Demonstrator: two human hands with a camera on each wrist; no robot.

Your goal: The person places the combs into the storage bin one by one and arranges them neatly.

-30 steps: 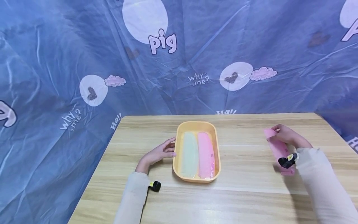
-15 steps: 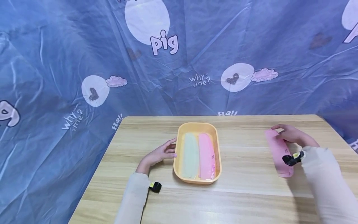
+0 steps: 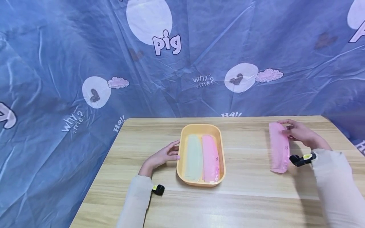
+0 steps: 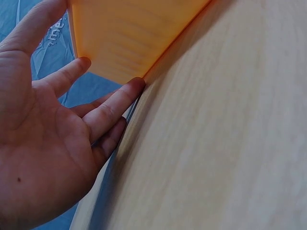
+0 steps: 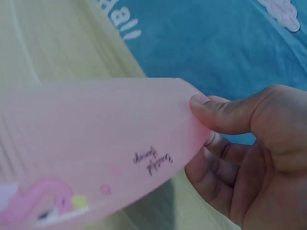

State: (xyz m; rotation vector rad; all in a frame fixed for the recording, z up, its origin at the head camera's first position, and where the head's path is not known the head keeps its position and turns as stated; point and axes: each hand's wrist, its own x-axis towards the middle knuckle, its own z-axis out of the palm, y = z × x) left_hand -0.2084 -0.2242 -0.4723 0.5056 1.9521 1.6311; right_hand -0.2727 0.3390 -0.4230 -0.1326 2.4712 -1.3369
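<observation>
My right hand [image 3: 303,134] pinches one end of a pink comb [image 3: 278,148] between thumb and fingers, over the right side of the table. In the right wrist view the comb [image 5: 96,129] shows dark lettering and a flamingo print along its back. My left hand [image 3: 159,158] touches the left side of a yellow tray [image 3: 201,127] with extended fingers. The left wrist view shows the fingertips against the tray's outer wall [image 4: 124,38], close to the table. Inside the tray a pale green comb [image 3: 193,158] and another pink comb [image 3: 210,158] lie side by side.
The tray stands on a light wooden table [image 3: 245,202]. Behind the table and along its left hangs a blue printed cloth [image 3: 185,95]. Black wrist cameras sit at the left sleeve [image 3: 134,199] and the right sleeve [image 3: 336,183].
My right hand has turned the pink comb from a slant to nearly straight and raised it slightly, with its printed face now showing more. The left hand and tray have stayed put.
</observation>
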